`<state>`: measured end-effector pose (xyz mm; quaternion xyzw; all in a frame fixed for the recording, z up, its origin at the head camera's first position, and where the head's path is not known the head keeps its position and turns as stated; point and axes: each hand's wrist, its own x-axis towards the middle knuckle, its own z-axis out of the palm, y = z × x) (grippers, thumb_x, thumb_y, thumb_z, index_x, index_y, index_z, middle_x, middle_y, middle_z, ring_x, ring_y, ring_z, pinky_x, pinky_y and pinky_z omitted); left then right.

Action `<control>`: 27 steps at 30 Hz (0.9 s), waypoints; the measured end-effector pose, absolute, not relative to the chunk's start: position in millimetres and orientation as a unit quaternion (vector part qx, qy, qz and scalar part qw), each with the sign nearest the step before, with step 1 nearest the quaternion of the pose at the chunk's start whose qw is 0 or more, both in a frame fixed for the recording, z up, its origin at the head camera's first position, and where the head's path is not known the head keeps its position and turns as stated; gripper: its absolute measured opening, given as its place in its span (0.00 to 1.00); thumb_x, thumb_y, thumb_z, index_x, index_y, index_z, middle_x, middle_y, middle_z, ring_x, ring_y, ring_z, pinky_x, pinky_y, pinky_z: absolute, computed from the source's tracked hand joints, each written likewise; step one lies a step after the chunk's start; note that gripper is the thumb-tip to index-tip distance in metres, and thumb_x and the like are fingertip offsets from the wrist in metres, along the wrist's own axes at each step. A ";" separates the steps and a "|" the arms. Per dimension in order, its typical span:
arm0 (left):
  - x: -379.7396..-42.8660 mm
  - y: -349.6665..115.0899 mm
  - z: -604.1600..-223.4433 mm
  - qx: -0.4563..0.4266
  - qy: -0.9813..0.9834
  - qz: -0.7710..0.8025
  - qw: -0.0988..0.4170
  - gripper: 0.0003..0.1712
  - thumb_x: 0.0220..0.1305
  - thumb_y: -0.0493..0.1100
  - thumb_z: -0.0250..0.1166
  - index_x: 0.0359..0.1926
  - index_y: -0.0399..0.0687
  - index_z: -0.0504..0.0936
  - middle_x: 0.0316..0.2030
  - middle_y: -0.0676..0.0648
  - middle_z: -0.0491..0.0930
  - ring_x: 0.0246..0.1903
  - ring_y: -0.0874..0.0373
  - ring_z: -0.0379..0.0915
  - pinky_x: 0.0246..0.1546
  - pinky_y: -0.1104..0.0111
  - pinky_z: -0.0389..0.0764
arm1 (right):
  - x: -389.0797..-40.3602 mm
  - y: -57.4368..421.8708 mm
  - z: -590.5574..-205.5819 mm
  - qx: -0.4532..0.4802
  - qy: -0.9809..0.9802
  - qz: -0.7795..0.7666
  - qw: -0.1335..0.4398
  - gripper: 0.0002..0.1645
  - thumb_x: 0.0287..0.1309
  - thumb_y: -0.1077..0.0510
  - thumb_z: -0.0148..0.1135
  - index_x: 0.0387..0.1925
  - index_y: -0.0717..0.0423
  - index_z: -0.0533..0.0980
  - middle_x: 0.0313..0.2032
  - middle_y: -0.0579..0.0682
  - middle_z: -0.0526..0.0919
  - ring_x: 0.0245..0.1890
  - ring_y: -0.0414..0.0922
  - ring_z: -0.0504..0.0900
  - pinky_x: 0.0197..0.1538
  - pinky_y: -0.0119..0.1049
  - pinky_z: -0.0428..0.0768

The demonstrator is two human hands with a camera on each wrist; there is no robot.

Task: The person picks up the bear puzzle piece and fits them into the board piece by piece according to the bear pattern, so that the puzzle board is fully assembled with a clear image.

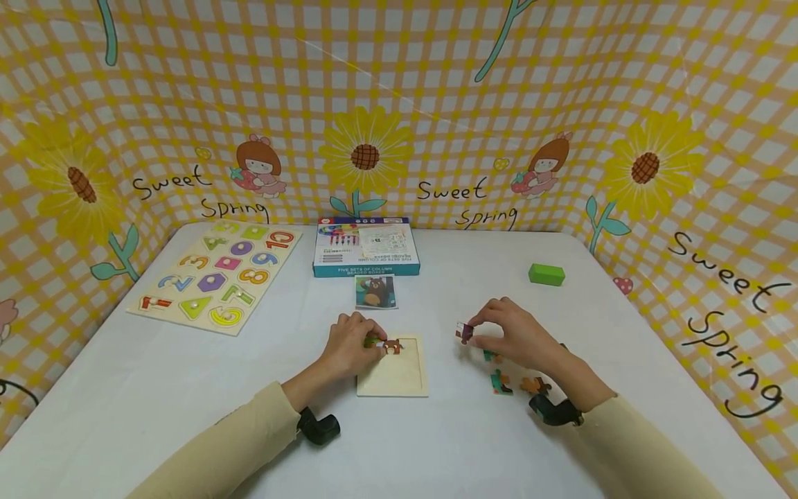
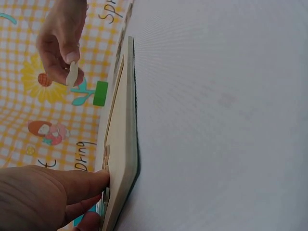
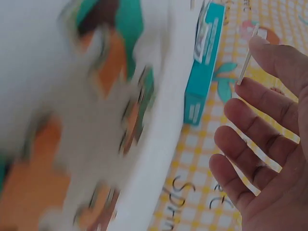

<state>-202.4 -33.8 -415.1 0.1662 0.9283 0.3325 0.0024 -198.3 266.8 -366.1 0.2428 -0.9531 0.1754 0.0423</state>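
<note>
White table (image 1: pixel 156 388), seen from the head camera, bearing a square puzzle tray (image 1: pixel 393 378) near its middle. The left hand (image 1: pixel 352 350) rests on the tray's top-left corner, fingers curled onto placed pieces (image 1: pixel 385 344) there. The right hand (image 1: pixel 511 336), well to the right of the tray, pinches a single puzzle piece (image 1: pixel 464 333) between thumb and fingertip, just above the table. Loose pieces (image 1: pixel 517 383) lie beneath that wrist. Judged step: carrying a piece toward the tray; seating it calls for turning and aligning it beside those already set.
</note>
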 end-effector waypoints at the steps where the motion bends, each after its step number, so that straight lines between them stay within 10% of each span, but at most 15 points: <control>1: -202.4 -33.9 -414.9 0.166 0.928 0.333 0.003 0.09 0.51 0.43 0.68 0.36 0.50 0.83 0.35 0.47 0.73 0.39 0.53 0.59 0.42 0.60 0.59 | -197.8 262.9 -366.2 0.246 -0.952 0.174 0.044 0.13 0.50 0.52 0.69 0.40 0.48 0.82 0.41 0.44 0.81 0.45 0.44 0.73 0.46 0.43 0.76; 27: -201.7 -35.0 -416.7 0.175 0.924 0.341 -0.005 0.09 0.50 0.42 0.68 0.36 0.50 0.83 0.35 0.47 0.72 0.38 0.53 0.59 0.41 0.60 0.59 | -199.8 190.4 -379.2 0.298 -0.948 0.109 0.019 0.14 0.48 0.53 0.66 0.40 0.50 0.83 0.36 0.45 0.82 0.37 0.41 0.74 0.37 0.34 0.73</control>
